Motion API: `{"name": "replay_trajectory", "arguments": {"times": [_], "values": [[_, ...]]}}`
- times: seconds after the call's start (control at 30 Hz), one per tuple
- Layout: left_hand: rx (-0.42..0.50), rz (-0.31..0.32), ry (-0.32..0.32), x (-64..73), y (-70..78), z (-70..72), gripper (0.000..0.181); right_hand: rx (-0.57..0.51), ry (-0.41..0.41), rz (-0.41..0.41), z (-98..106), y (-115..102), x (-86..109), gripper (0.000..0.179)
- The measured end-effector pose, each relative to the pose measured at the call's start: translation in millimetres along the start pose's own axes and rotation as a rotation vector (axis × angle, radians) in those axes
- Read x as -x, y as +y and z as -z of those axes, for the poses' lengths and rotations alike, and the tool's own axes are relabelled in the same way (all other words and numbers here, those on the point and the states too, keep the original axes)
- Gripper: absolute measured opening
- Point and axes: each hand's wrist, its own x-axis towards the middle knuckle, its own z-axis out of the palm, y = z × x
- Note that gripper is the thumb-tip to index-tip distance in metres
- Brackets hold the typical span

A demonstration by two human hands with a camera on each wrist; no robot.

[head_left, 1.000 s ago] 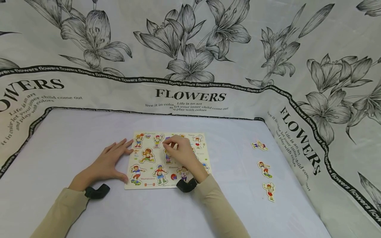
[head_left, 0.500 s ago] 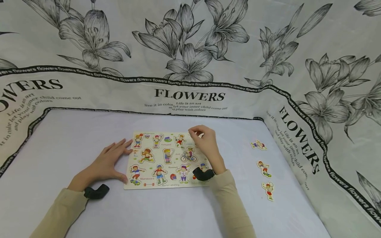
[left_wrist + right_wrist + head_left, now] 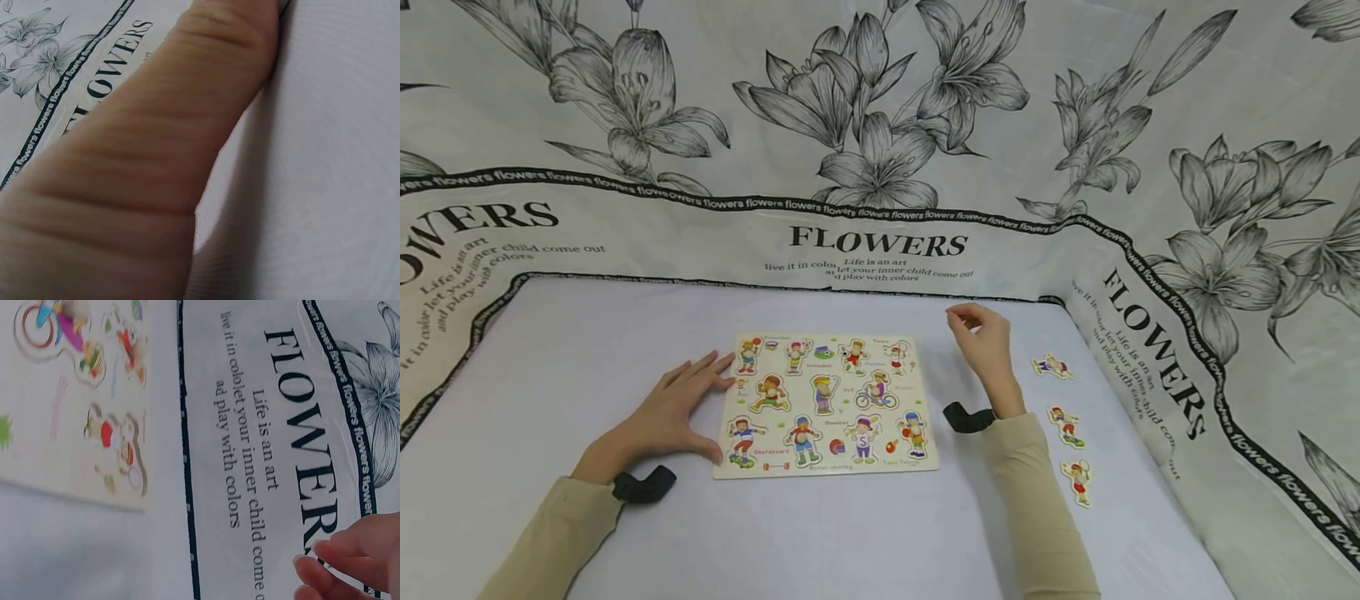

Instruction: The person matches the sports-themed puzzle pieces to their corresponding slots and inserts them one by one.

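Three loose cutouts [image 3: 1066, 427] sit in a rough column on the white cloth [image 3: 850, 533], all off to the right of the figure board [image 3: 800, 390], and it's the right hand [image 3: 985, 346] that's nearer to every one of them! Closest is the far cutout [image 3: 1052, 367], to the right of that hand and slightly toward the person, lying nearly sideways, its right end tipped a touch nearer. Now the pose: the right hand appears to hang above the cloth, beyond the board's right edge, fingers angled forward and left, loosely bent, tips close to the thumb, and nothing shows between them, in the right wrist view either. Across the way, the left hand [image 3: 666, 412] spreads wide, fingertips and thumb at the board's left edge, gripping nothing, well apart from the cutouts.
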Motion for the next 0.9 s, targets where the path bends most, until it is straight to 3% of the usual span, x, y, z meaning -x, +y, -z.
{"name": "replay_trajectory", "arguments": {"times": [0.33, 0.5, 0.9], "values": [[-0.005, 0.003, -0.006, 0.6, -1.1, -1.4, 0.117, 0.113, 0.152, 0.018, 35, 49, -7.4, 0.016], [-0.01, 0.011, -0.013, 0.8, -1.4, -1.6, 0.116, 0.16, 0.197, -0.013, 51, 70, -8.9, 0.016], [-0.005, 0.005, -0.009, 0.6, -0.8, 0.0, 0.114, 0.203, 0.136, -0.291, 89, 108, -4.9, 0.025]]}}
